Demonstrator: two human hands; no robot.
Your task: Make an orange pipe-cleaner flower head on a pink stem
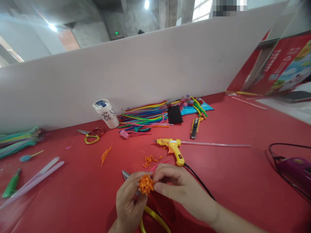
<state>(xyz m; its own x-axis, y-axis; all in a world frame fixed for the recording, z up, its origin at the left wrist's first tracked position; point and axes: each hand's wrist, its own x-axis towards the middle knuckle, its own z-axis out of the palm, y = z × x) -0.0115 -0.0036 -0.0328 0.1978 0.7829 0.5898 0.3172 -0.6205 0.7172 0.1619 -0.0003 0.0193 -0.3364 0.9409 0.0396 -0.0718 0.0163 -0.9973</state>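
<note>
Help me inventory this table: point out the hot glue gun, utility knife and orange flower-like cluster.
Hot glue gun (173, 143), head view: on its yellow body.
Utility knife (194, 128), head view: on its handle.
Orange flower-like cluster (146, 184), head view: on its front.

At the lower centre of the frame, our left hand (130, 197) holds a bushy orange bundle (146, 184), while our right hand (178, 187) brings thumb and forefinger to its right edge; we cannot tell whether they grip it. Beneath our hands we see large scissors (156, 215), blades pointing up-left. Just above lie loose orange pieces (148, 160) and, right of centre, a yellow glue gun (170, 147) with a clear stick in its back. Farther up, a white patterned cup (107, 113) stands left of a heap of coloured pipe cleaners (145, 113) on our red table (230, 181).
</note>
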